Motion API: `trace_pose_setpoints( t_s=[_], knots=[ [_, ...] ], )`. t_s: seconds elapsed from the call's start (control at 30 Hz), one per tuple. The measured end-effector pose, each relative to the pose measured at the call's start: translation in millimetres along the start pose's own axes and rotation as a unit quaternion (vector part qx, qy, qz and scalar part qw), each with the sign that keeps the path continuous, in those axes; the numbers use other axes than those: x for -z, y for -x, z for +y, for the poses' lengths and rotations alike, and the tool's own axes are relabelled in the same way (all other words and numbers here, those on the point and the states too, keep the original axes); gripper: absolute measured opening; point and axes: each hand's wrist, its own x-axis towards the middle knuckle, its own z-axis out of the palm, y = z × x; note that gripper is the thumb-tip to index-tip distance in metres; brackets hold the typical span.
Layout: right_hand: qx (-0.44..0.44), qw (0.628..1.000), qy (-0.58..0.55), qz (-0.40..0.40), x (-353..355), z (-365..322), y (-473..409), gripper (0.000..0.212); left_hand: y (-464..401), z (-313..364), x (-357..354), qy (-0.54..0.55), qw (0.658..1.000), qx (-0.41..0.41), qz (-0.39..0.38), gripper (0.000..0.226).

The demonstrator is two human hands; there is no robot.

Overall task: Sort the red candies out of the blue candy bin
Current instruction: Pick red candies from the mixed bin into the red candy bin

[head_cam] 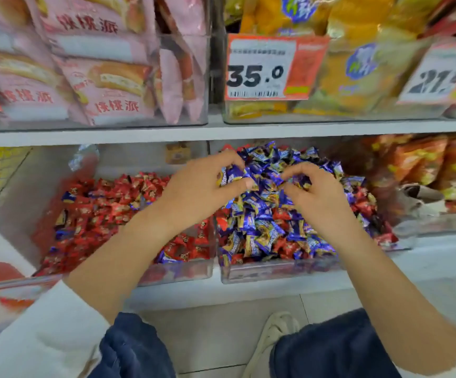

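While we crouch in front of the shop shelf [248,129], both our hands are up over the blue candy bin [276,271], a clear plastic box heaped with blue candies [262,214]. Our left hand [199,186] has its fingers curled, and the thumb and fingertips pinch a blue-wrapped candy [232,174] at the top of the heap. Our right hand [314,192] sits just beside it, fingers bent down into the pile, but we cannot tell if it holds a candy or only touches them. Red candies [284,214] are mixed in among the blue ones, mostly near the front and along the right side of the bin. Just to the left, touching side by side, is the red candy bin [183,271], full of red wrappers with a few blue ones in it too. On the shelf above, we see pink cake packs [106,88] in a clear box and yellow snack bags [358,72] behind a price tag [262,69] that reads 35.0. Orange snack bags [426,165] sit to the right of the blue bin. Down low are our blue trouser knees [330,347] and a pale shoe [273,334].
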Motion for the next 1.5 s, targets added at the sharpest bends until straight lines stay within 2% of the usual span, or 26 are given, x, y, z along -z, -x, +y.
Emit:
trace_pose_setpoints(
  t_s=[0.1, 0.2, 0.27, 0.4, 0.47, 0.7, 0.77, 0.83, 0.9, 1.0, 1.07, 1.13, 1.2, 1.27, 1.33, 1.43, 1.5],
  knots=[
    [0.02, 1.0, -0.007, 0.022, 3, 4, -23, 0.023, -26, 19, -21, -0.021, 1.0, -0.013, 0.009, 0.022],
    [0.02, 0.999, 0.011, -0.044, 6, 2, -40, 0.055, -44, 15, -34, -0.032, 0.998, 0.018, -0.06, 0.052],
    [0.001, 0.998, 0.019, -0.065, 13, 5, -41, 0.064, -45, 2, -32, -0.046, 0.994, 0.038, -0.093, 0.066],
    [0.028, 0.999, 0.021, 0.01, 19, 11, -20, 0.036, -17, -24, -11, -0.071, 0.997, 0.011, -0.027, 0.053],
    [0.061, 0.998, -0.002, 0.013, 9, 9, -8, 0.022, 5, -38, 5, -0.067, 0.998, 0.003, 0.003, 0.043],
    [0.183, 0.98, 0.011, -0.083, -59, -52, 15, 0.018, 73, -117, 70, -0.049, 0.983, 0.178, 0.002, 0.026],
    [0.224, 0.967, 0.059, -0.109, -87, -69, 15, 0.018, 84, -138, 80, -0.075, 0.975, 0.209, -0.002, 0.023],
    [0.244, 0.946, 0.154, -0.151, -117, -79, 12, 0.021, 92, -156, 86, -0.106, 0.967, 0.23, -0.019, 0.025],
    [0.227, 0.923, 0.246, -0.188, -146, -83, 4, 0.027, 93, -170, 86, -0.137, 0.962, 0.23, -0.051, 0.029],
    [0.122, 0.902, 0.32, -0.261, -190, -81, -19, 0.035, 75, -178, 73, -0.153, 0.958, 0.226, -0.095, 0.033],
    [0.032, 0.891, 0.32, -0.32, -214, -77, -33, 0.043, 54, -178, 56, -0.152, 0.959, 0.203, -0.124, 0.036],
    [-0.032, 0.901, 0.291, -0.319, -230, -71, -39, 0.04, 33, -181, 39, -0.16, 0.956, 0.184, -0.162, 0.039],
    [-0.054, 0.917, 0.285, -0.275, -239, -64, -43, 0.041, 17, -190, 24, -0.171, 0.95, 0.18, -0.19, 0.05],
    [-0.067, 0.928, 0.278, -0.238, -243, -58, -48, 0.052, 9, -200, 14, -0.17, 0.947, 0.176, -0.208, 0.062],
    [-0.087, 0.932, 0.264, -0.235, -245, -55, -52, 0.065, 5, -204, 8, -0.178, 0.947, 0.163, -0.212, 0.064],
    [-0.082, 0.898, 0.33, -0.278, -249, -53, -53, 0.076, 6, -201, 4, -0.207, 0.939, 0.151, -0.228, 0.06],
    [-0.047, 0.894, 0.346, -0.281, -249, -52, -51, 0.072, 8, -200, 8, -0.194, 0.944, 0.149, -0.223, 0.056]
  ],
)
